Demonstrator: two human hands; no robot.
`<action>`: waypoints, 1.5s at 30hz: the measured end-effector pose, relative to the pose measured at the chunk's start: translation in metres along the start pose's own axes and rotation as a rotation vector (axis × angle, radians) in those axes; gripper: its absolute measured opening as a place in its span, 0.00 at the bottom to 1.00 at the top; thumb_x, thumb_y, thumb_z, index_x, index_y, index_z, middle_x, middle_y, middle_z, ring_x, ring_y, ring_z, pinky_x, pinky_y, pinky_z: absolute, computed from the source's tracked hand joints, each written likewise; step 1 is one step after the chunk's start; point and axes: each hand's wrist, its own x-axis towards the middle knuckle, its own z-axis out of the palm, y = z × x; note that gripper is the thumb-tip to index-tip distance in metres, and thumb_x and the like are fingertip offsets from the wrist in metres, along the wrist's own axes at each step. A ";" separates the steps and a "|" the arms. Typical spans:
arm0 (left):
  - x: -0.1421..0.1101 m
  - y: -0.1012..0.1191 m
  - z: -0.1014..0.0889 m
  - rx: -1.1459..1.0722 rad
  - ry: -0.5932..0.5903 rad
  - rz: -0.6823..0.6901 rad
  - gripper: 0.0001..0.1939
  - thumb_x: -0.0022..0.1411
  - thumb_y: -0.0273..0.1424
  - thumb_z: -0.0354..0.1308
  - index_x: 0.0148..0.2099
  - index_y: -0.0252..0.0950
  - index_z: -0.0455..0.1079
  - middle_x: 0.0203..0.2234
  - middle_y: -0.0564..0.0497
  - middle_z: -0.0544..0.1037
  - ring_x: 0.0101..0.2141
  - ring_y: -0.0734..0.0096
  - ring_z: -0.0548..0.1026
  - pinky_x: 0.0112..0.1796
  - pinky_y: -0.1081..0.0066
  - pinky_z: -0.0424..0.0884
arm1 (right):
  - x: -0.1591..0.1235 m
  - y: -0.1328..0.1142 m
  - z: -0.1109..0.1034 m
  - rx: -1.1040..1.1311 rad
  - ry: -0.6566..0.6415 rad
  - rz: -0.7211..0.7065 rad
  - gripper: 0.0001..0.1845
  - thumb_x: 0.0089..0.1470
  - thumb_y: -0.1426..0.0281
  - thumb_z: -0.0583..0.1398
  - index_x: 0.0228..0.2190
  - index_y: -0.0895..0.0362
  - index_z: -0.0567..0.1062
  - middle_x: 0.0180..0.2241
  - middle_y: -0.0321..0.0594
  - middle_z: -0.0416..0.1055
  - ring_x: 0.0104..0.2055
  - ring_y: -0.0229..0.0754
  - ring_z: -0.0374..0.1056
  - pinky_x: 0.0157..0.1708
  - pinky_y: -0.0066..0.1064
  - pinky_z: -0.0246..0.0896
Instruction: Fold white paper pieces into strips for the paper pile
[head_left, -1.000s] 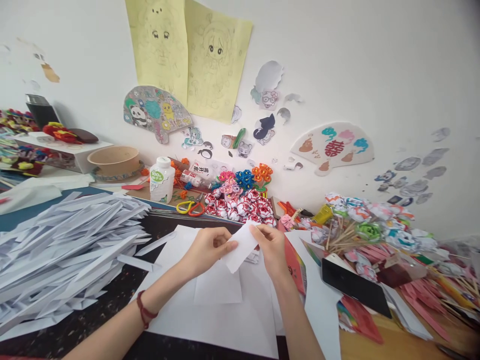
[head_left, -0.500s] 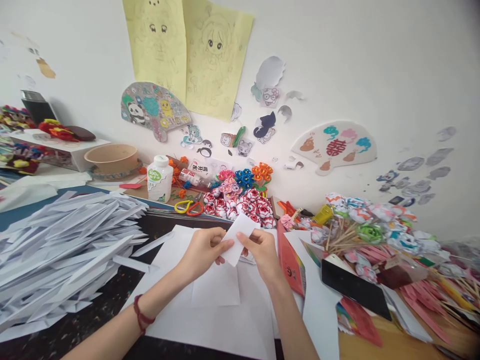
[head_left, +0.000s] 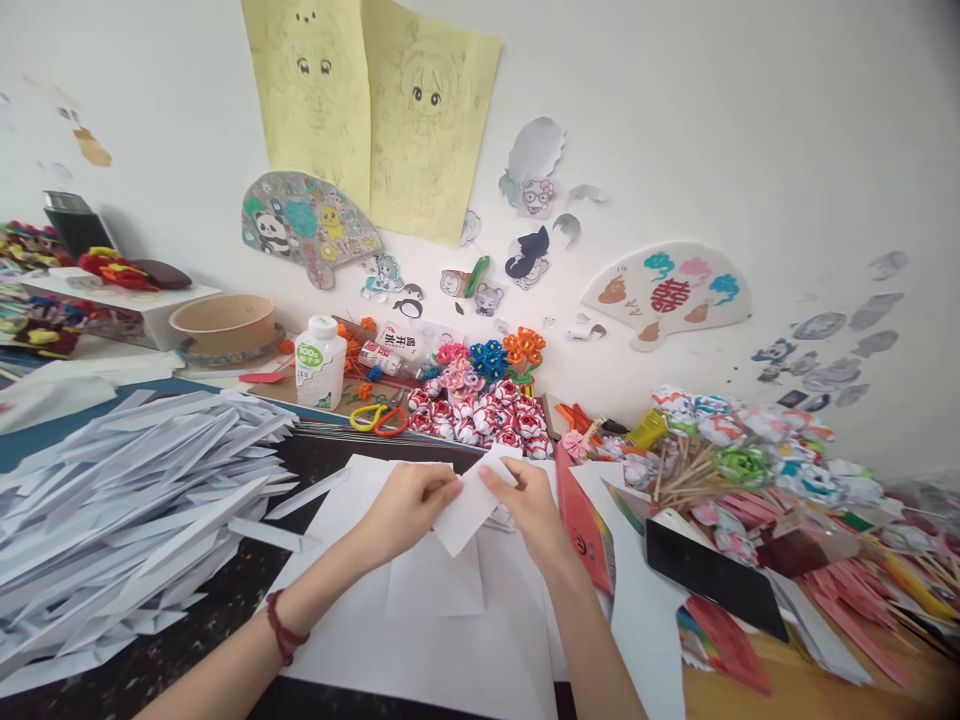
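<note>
A small white piece of paper [head_left: 466, 512] is held up between my two hands, tilted above the work surface. My left hand [head_left: 409, 505] pinches its left edge between thumb and fingers. At the upper right edge, my right hand [head_left: 521, 500] grips it, the thumb lying on the paper's face. Whether the piece is one layer or folded, I cannot tell. Below the hands a smaller white sheet [head_left: 439, 585] lies on a large white sheet [head_left: 420, 665]. Some small white folded paper shows partly behind the held piece, mostly hidden.
To the left is a big heap of folded white paper strips [head_left: 142, 510]. Behind stand a white bottle [head_left: 321, 365], scissors [head_left: 379, 418] and red-and-white paper flowers [head_left: 480, 415]. A black phone [head_left: 712, 575], a red packet [head_left: 583, 530] and flowers on sticks [head_left: 739, 440] lie at right.
The paper rose a little and the right thumb slid down over its face, then the piece dropped lower and tilted. Both hands have kept hold of it.
</note>
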 end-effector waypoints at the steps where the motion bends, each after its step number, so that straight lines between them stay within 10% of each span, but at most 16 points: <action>1: 0.000 0.001 0.000 0.036 -0.008 0.025 0.15 0.61 0.35 0.48 0.25 0.34 0.67 0.18 0.54 0.69 0.20 0.76 0.65 0.22 0.78 0.59 | 0.000 -0.002 0.000 -0.007 0.023 -0.030 0.13 0.47 0.62 0.63 0.26 0.61 0.75 0.23 0.36 0.69 0.24 0.35 0.63 0.23 0.25 0.57; 11: -0.003 0.005 0.006 -0.008 0.082 0.024 0.10 0.59 0.30 0.48 0.28 0.34 0.65 0.18 0.56 0.67 0.22 0.76 0.63 0.24 0.77 0.56 | -0.002 0.002 0.010 -0.103 -0.092 -0.080 0.09 0.50 0.65 0.61 0.27 0.60 0.75 0.25 0.37 0.70 0.28 0.38 0.65 0.27 0.26 0.57; 23: 0.001 0.003 0.002 0.030 0.091 -0.026 0.07 0.53 0.26 0.47 0.24 0.35 0.61 0.16 0.58 0.60 0.20 0.78 0.58 0.23 0.77 0.53 | -0.015 -0.017 0.017 -0.466 0.111 -0.446 0.06 0.52 0.72 0.58 0.26 0.57 0.75 0.26 0.38 0.71 0.30 0.39 0.66 0.31 0.29 0.59; 31: 0.004 -0.009 -0.010 0.179 0.260 -0.099 0.07 0.54 0.26 0.49 0.24 0.35 0.63 0.15 0.58 0.65 0.19 0.77 0.62 0.23 0.77 0.54 | -0.009 -0.018 -0.022 -0.230 0.593 -0.435 0.05 0.48 0.69 0.62 0.27 0.59 0.74 0.26 0.37 0.70 0.30 0.39 0.64 0.31 0.29 0.59; 36: 0.000 0.010 -0.010 -0.005 0.282 0.077 0.10 0.62 0.35 0.48 0.39 0.38 0.68 0.35 0.52 0.76 0.34 0.71 0.70 0.31 0.76 0.61 | -0.010 -0.014 -0.002 -0.154 0.336 -0.344 0.07 0.50 0.68 0.60 0.24 0.59 0.71 0.23 0.35 0.66 0.26 0.36 0.60 0.26 0.26 0.56; 45: -0.001 -0.001 -0.009 0.106 0.117 0.057 0.08 0.59 0.32 0.53 0.31 0.37 0.72 0.27 0.54 0.77 0.28 0.72 0.71 0.29 0.76 0.60 | -0.006 -0.011 0.000 -0.274 -0.147 -0.103 0.06 0.50 0.69 0.58 0.26 0.59 0.73 0.26 0.37 0.69 0.29 0.37 0.64 0.27 0.26 0.58</action>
